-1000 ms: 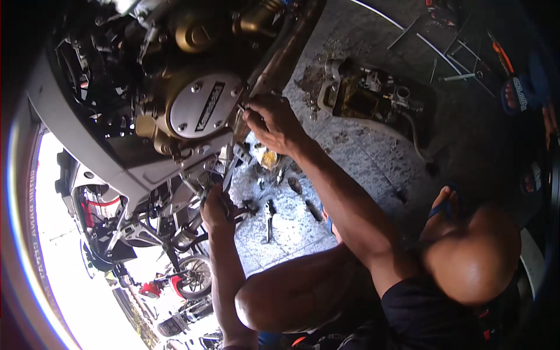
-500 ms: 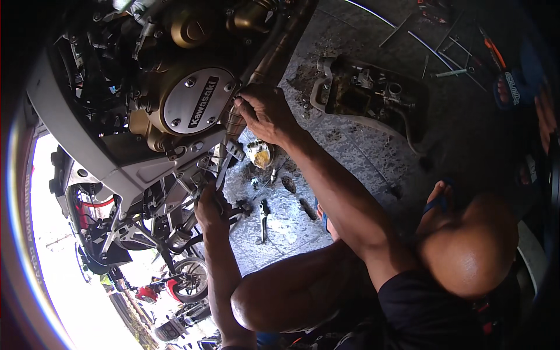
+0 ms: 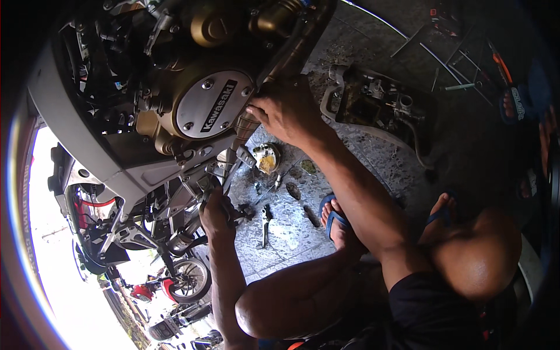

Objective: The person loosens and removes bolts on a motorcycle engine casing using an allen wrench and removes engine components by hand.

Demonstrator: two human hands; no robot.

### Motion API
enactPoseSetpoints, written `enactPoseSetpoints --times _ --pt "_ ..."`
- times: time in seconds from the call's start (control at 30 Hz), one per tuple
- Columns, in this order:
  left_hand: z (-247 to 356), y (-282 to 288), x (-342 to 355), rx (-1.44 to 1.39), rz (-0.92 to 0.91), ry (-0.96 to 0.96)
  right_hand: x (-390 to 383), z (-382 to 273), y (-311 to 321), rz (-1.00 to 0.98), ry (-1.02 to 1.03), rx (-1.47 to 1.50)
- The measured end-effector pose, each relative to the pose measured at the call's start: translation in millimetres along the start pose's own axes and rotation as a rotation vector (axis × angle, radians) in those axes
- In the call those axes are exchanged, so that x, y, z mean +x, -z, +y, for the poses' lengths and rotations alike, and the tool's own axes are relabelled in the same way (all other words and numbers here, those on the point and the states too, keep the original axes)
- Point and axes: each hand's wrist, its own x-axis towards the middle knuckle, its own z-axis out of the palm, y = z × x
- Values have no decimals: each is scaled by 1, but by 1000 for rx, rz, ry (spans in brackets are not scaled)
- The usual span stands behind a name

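Note:
A motorcycle's gold-brown engine (image 3: pixel 213 26) fills the upper left, with a round silver engine cover (image 3: pixel 198 114) on its side. The exhaust pipe (image 3: pixel 294 55) runs down beside that cover. My right hand (image 3: pixel 286 114) is closed around this pipe just right of the cover, its thumb toward the engine and its other fingers partly hidden. Lower down, my left hand (image 3: pixel 217 214) is closed among the parts under the frame, near the foot peg (image 3: pixel 245 156). What its fingers hold is hidden by shadow and by the hand itself.
On the stained floor lie a round metal part (image 3: pixel 267 158), a metal lever (image 3: pixel 265 224) and an oily fairing-like tray (image 3: pixel 379 125) with parts in it. Long rods and tools (image 3: pixel 461 86) lie farther right. Another motorcycle (image 3: pixel 189 280) stands at lower left. My sandalled foot (image 3: pixel 336 224) is close by.
The view has shifted, so the engine and floor parts sit farther right. My right hand stays at the pipe and my left hand stays under the frame. More of my foot shows.

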Motion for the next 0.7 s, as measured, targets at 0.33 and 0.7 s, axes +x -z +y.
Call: enactPoseSetpoints --times 0.33,0.7 --pt "1 -6 2 -42 41 5 9 29 -6 12 27 189" --pt "3 -7 -5 -50 -11 -59 3 41 -53 498 -420 822"
